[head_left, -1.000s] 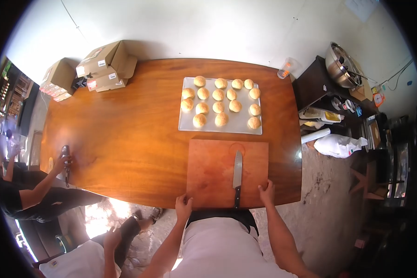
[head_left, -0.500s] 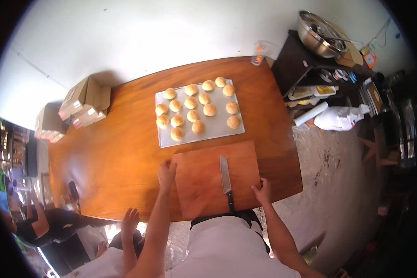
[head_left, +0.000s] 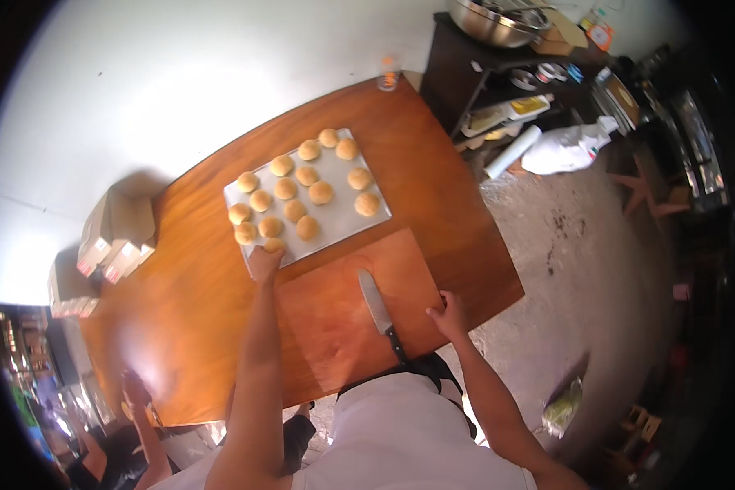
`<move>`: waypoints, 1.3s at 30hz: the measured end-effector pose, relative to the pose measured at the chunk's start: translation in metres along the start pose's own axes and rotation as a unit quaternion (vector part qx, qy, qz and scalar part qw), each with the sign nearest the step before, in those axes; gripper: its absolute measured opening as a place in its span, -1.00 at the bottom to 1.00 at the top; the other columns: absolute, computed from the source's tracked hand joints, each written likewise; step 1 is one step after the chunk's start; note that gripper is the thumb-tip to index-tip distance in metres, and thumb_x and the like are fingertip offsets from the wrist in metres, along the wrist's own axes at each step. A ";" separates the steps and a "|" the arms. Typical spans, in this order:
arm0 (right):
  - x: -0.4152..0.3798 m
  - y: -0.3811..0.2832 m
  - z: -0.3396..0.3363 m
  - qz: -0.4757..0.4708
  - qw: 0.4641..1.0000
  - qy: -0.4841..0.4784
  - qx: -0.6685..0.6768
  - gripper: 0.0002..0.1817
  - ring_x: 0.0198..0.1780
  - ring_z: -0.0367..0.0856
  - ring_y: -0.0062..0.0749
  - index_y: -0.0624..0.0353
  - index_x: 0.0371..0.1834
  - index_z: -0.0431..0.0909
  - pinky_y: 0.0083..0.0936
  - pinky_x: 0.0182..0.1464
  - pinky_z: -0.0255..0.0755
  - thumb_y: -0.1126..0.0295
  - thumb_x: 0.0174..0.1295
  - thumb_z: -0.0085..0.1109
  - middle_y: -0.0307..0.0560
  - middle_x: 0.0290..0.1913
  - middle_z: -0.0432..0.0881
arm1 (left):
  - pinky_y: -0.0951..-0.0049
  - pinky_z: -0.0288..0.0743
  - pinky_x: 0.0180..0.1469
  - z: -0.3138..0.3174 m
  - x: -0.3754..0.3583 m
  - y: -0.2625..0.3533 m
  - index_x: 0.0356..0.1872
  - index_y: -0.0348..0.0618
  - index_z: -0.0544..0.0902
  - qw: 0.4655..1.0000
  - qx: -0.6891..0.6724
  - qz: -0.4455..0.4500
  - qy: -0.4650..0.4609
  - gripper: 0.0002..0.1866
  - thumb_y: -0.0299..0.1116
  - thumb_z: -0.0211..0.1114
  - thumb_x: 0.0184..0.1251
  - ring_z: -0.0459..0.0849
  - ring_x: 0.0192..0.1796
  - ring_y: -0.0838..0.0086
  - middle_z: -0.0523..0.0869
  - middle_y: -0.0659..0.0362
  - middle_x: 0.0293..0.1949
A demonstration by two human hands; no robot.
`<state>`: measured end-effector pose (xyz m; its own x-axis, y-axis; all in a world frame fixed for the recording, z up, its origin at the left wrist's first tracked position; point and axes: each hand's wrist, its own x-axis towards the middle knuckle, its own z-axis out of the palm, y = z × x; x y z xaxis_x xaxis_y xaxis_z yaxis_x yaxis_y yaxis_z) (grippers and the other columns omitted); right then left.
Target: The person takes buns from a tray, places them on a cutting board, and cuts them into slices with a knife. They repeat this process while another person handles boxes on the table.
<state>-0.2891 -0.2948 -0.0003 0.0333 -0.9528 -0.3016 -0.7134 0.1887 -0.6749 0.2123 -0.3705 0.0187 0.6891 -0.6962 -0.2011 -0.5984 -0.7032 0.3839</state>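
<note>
Arrangement at the table, read from near to far; clock directions are taken from the middle of the cutting board, with twelve pointing away from me. The board lies squarely before my body, presumably so that both arms can reach across it. On it rests a knife, its handle toward me at five o'clock and its tip toward twelve, a placement that appears to keep the edge away from my arms and the handle convenient to take. At three o'clock my right hand is at the board's edge, thumb and forefinger slightly parted, perhaps steadying it; I cannot tell whether they pinch it. At ten o'clock my left hand reaches a bun at the near left corner of the tray. These fingers curl about the bun; whether they have tightened is hidden. The tray, at eleven, carries the other buns in loose rows, apparently spaced so that each can be grasped singly. Farther off stand cardboard boxes at ten and a clear cup at twelve, both near the wall.
</note>
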 end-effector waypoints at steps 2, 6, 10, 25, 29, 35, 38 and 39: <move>-0.005 -0.004 -0.002 -0.003 1.000 0.024 -0.009 -0.35 0.14 0.50 0.15 0.18 0.18 0.48 -0.08 0.19 0.41 0.26 0.01 0.52 0.20 0.11 0.53 | 0.12 0.61 0.02 -0.001 0.005 -0.008 -0.06 -0.33 0.68 0.999 -0.026 0.005 -0.018 -0.29 0.09 0.51 -0.13 0.76 -0.07 0.03 0.78 -0.13 -0.17; -0.020 -0.031 -0.005 -0.072 0.978 0.154 -0.125 -0.41 0.05 0.55 0.12 0.21 0.13 0.52 -0.08 0.15 0.44 0.24 0.03 0.51 0.17 -0.02 0.58 | 0.26 0.60 -0.06 -0.005 -0.008 -0.006 -0.03 -0.35 0.69 0.986 -0.156 -0.015 -0.048 -0.36 -0.02 0.54 -0.05 0.76 -0.15 0.23 0.79 -0.02 -0.22; -0.039 -0.051 0.009 -0.147 0.969 0.149 -0.131 -0.44 0.04 0.57 0.10 0.18 0.08 0.53 -0.07 0.09 0.46 0.17 0.05 0.48 0.14 -0.03 0.58 | 0.36 0.60 -0.10 -0.004 -0.070 0.009 0.00 -0.35 0.68 0.959 -0.267 0.083 -0.048 -0.46 -0.20 0.55 0.04 0.74 -0.17 0.40 0.79 0.07 -0.20; -0.088 -0.052 0.050 -0.001 0.999 -0.004 -0.039 -0.69 -0.09 0.68 0.14 0.23 -0.14 0.57 -0.02 -0.08 0.54 0.26 0.13 0.29 0.22 -0.16 0.69 | 0.43 0.57 0.03 0.054 -0.248 0.027 0.22 -0.18 0.51 0.851 -0.388 0.155 -0.318 -0.44 -0.32 0.50 0.21 0.68 -0.05 0.46 0.71 0.10 -0.05; -0.108 -0.028 0.039 -0.031 0.998 0.049 -0.038 -0.73 -0.10 0.66 0.20 0.24 -0.18 0.54 0.03 -0.11 0.51 0.31 0.16 0.27 0.25 -0.19 0.68 | 0.45 0.57 0.02 0.065 -0.254 0.043 0.22 -0.19 0.51 0.852 -0.344 0.180 -0.350 -0.45 -0.33 0.49 0.22 0.68 -0.04 0.46 0.72 0.11 -0.05; -0.141 -0.025 0.023 0.073 0.996 0.050 0.004 -0.77 -0.17 0.66 0.28 0.25 -0.12 0.41 0.11 -0.14 0.53 0.35 0.30 0.15 0.30 -0.29 0.65 | 0.43 0.60 0.01 0.089 -0.266 0.071 0.20 -0.17 0.53 0.845 -0.311 0.283 -0.329 -0.43 -0.36 0.53 0.17 0.72 -0.02 0.42 0.73 0.11 -0.07; -0.158 -0.035 0.015 0.058 0.996 0.070 -0.008 -0.77 -0.27 0.68 0.29 0.24 -0.09 0.38 0.11 -0.20 0.54 0.34 0.35 0.11 0.30 -0.37 0.66 | 0.40 0.59 0.06 0.089 -0.273 0.079 0.25 -0.19 0.51 0.829 -0.318 0.304 -0.345 -0.40 -0.41 0.51 0.17 0.70 0.02 0.37 0.70 0.05 0.02; -0.163 -0.038 0.014 0.058 0.996 0.071 -0.015 -0.76 -0.26 0.68 0.29 0.24 -0.08 0.38 0.11 -0.22 0.53 0.32 0.37 0.11 0.31 -0.36 0.66 | 0.40 0.59 0.06 0.088 -0.274 0.081 0.25 -0.19 0.51 0.828 -0.315 0.306 -0.348 -0.40 -0.41 0.51 0.17 0.70 0.02 0.37 0.70 0.05 0.02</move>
<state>-0.2576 -0.1438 0.0648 -0.1484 -0.9494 -0.2767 -0.7272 0.2944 -0.6201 -0.0611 -0.2490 0.0256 -0.1979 -0.9633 -0.1816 -0.2660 -0.1255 0.9558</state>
